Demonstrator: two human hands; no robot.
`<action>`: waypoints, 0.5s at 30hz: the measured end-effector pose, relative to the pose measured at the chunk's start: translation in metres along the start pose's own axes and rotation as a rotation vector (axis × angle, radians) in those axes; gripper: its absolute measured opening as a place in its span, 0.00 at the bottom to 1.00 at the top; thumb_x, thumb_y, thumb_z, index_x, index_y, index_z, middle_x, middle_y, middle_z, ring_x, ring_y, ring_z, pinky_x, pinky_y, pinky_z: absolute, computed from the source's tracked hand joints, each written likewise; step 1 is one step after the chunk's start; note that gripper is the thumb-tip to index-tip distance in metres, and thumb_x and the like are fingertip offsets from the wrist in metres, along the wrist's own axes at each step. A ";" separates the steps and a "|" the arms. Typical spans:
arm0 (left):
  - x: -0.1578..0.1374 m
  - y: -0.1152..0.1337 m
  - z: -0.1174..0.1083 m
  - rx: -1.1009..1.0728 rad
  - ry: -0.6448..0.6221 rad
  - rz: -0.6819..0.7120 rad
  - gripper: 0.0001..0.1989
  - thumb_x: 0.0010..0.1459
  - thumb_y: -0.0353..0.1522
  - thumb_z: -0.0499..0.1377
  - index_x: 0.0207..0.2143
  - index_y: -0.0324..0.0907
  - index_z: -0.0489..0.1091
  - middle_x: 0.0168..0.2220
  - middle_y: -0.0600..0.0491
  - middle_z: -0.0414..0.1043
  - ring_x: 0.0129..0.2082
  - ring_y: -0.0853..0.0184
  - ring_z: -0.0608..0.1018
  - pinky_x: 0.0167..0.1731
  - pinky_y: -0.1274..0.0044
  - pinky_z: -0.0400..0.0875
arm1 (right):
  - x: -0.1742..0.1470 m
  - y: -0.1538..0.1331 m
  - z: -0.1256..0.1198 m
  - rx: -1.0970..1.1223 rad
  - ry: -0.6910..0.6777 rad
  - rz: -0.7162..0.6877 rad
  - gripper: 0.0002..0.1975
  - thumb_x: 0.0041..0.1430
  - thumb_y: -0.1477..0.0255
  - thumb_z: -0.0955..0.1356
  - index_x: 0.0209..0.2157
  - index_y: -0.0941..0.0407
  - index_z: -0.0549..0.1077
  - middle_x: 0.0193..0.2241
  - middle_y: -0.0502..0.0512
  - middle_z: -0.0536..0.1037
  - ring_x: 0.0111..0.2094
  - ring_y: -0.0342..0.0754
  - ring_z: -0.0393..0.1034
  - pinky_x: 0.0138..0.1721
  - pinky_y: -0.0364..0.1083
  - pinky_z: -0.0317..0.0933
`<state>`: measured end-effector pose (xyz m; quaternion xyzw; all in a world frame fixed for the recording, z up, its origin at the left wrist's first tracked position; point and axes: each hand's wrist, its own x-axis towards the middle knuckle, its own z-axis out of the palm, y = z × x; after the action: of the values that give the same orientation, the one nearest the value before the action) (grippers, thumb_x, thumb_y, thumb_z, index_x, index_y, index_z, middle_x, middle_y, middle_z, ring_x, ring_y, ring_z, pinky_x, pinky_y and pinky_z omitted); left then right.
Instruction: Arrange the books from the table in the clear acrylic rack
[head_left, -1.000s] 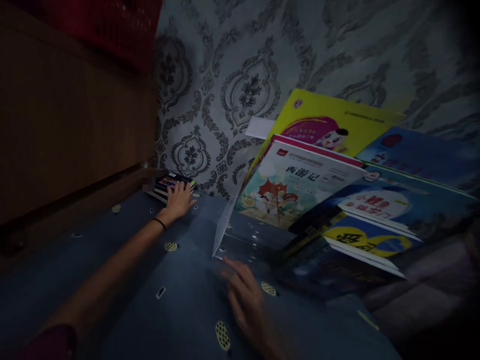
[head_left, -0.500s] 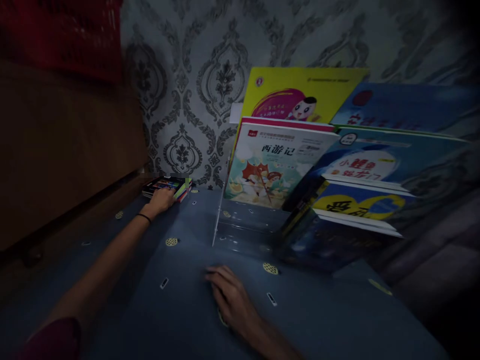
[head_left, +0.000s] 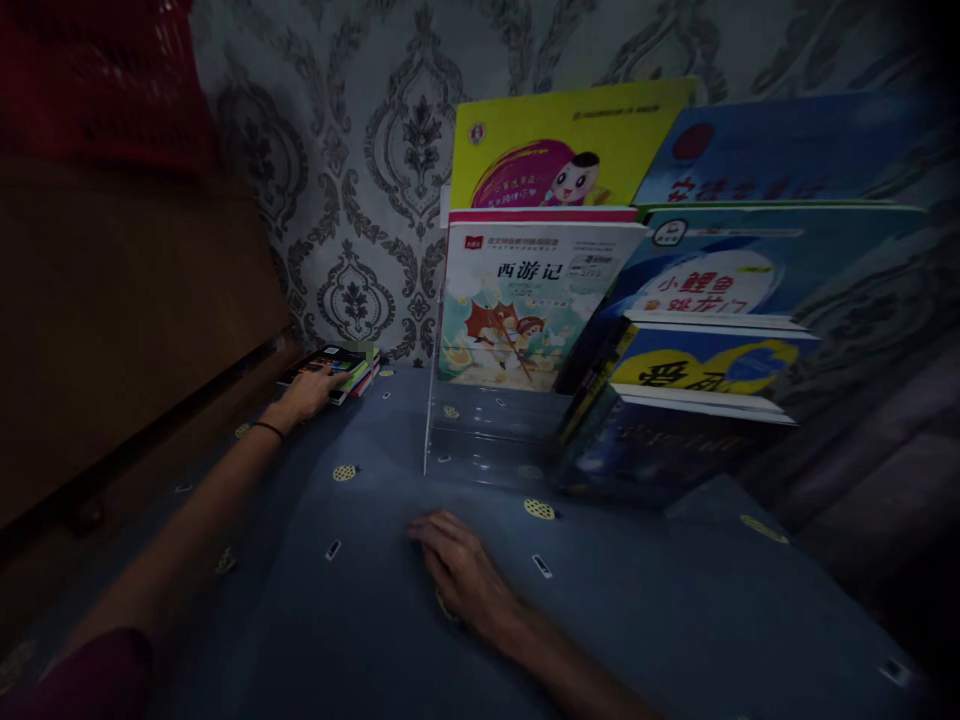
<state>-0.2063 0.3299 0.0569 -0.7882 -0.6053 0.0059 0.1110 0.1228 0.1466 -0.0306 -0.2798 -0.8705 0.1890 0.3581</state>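
Two hands of mine are out over the blue patterned cloth [head_left: 637,620] that covers the table. At about 1 o'clock from my right hand stands the clear acrylic stand [head_left: 480,440], and several picture books lean in it, one behind the other: the yellow book [head_left: 555,150] at the back, the white book with the red title [head_left: 525,300] in front of it, and blue books [head_left: 735,280] to the 3 o'clock side. At 10 o'clock, in the corner near the wooden furniture [head_left: 127,330], lies the small stack of books [head_left: 341,368]. My left hand [head_left: 307,392] reaches there and rests on top of this stack, fingers stretched forward and close together. My right hand [head_left: 461,570] lies palm down on the cloth, fingers loosely spread, holding nothing.
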 end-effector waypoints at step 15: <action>-0.002 0.020 0.015 0.225 -0.015 -0.087 0.27 0.68 0.29 0.42 0.69 0.45 0.53 0.57 0.35 0.66 0.52 0.50 0.75 0.49 0.62 0.68 | -0.002 0.007 0.004 -0.039 -0.029 0.020 0.13 0.64 0.82 0.62 0.43 0.55 0.74 0.41 0.57 0.79 0.43 0.50 0.74 0.47 0.50 0.70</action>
<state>-0.1901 0.3258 0.0382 -0.7435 -0.6355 0.0749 0.1943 0.1234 0.1500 -0.0379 -0.2928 -0.8763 0.1793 0.3381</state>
